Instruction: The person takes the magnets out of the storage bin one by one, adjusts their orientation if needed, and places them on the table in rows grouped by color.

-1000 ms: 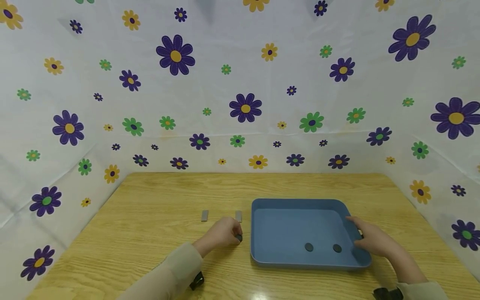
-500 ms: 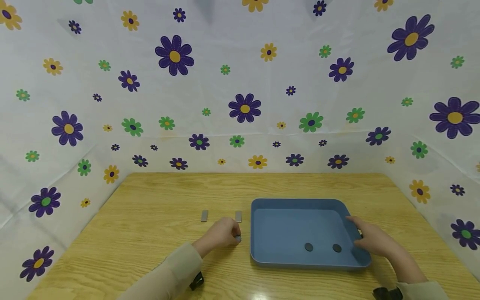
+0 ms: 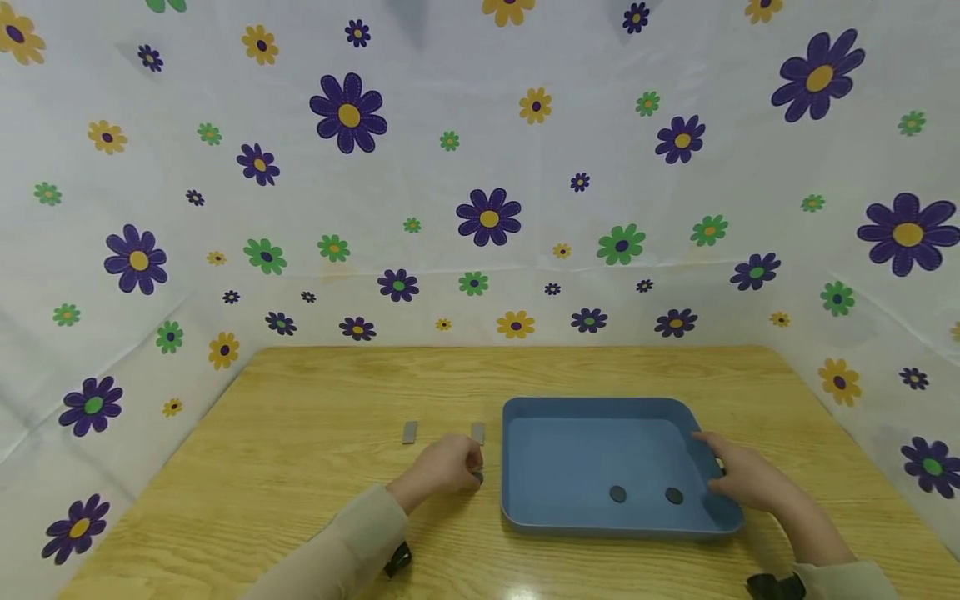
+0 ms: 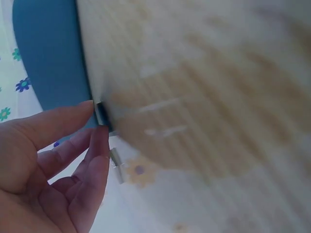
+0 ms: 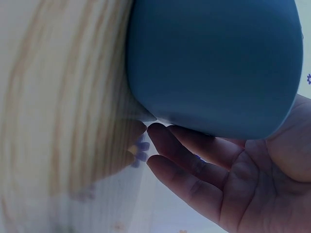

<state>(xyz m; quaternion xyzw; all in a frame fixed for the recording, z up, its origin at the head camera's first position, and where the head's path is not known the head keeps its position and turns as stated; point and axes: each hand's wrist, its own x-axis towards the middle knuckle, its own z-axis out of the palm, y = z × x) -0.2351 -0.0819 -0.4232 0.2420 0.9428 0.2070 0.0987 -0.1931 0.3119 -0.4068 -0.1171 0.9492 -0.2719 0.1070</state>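
Observation:
My left hand (image 3: 447,463) is close over the table just left of the blue tray (image 3: 577,407), pinching a small dark round disc (image 3: 477,477) by its edge. The left wrist view shows the disc (image 4: 104,115) standing on edge between thumb and fingers. At the tray's right wall, my right hand (image 3: 746,477) grips the rim; in the right wrist view its fingers (image 5: 187,182) lie along the outside of the wall. Inside the tray, two similar dark discs, one nearer the middle (image 3: 617,494) and one to the right (image 3: 674,496), lie flat.
Two small grey rectangular pieces, a left one (image 3: 409,432) and a right one (image 3: 477,432), lie on the wooden table (image 3: 300,467) beyond my left hand. A white cloth with flowers (image 3: 420,167) hangs behind and along both sides of the table.
The disc in my left fingers showed a lighter grey face half a second ago and looks dark again now. Both hands, the tray and the other pieces stay in place.

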